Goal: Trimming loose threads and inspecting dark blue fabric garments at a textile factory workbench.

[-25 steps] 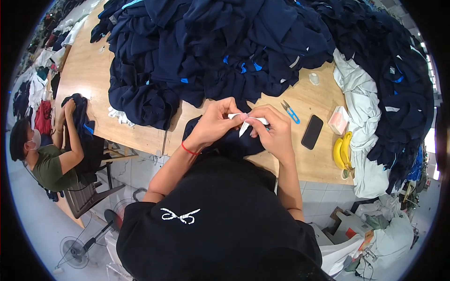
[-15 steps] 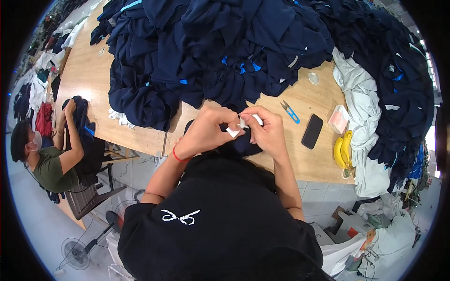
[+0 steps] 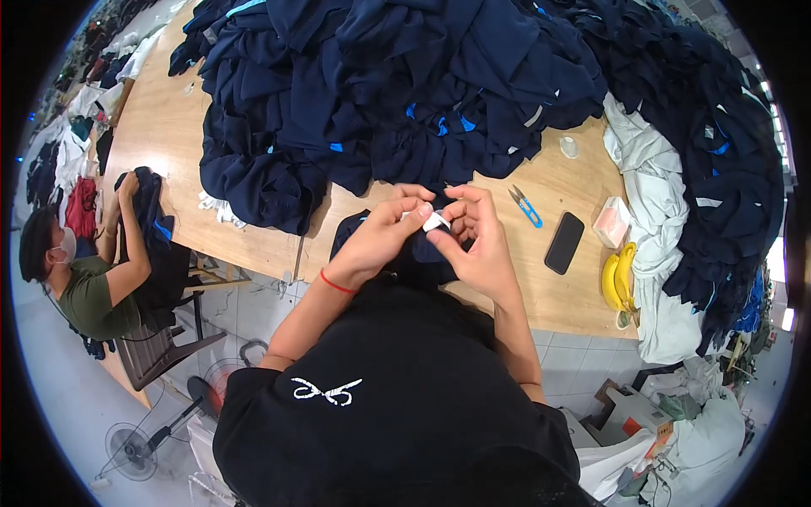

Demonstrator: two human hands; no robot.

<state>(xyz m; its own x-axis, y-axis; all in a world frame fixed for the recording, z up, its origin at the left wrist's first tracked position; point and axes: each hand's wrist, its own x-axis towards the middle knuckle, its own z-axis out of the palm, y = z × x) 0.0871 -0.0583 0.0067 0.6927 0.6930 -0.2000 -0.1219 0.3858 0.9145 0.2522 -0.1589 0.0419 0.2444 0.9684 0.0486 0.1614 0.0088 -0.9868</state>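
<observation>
In front of my chest, my left hand (image 3: 390,232) pinches a small white piece (image 3: 436,221) between thumb and forefinger; it looks like a label or folded strip, too small to tell. Close beside it, my right hand (image 3: 483,249) has loosely bent fingers, with a gap between thumb and forefinger. Whether its thumb tip touches the white piece I cannot tell. Beneath both hands lies a dark navy garment (image 3: 431,266), partly hidden by them, at the table's near edge.
A large heap of navy garments (image 3: 372,93) covers the far table (image 3: 507,270). To the right lie blue thread snips (image 3: 527,208), a black phone (image 3: 563,242), a small box (image 3: 611,220), bananas (image 3: 619,277) and white cloth (image 3: 655,194). At left, a co-worker (image 3: 101,283) handles dark cloth.
My right hand's thumb and forefinger have spread apart, and the white bit at its fingers no longer shows. My left fingers have straightened somewhat, with the white piece still at the thumb.
</observation>
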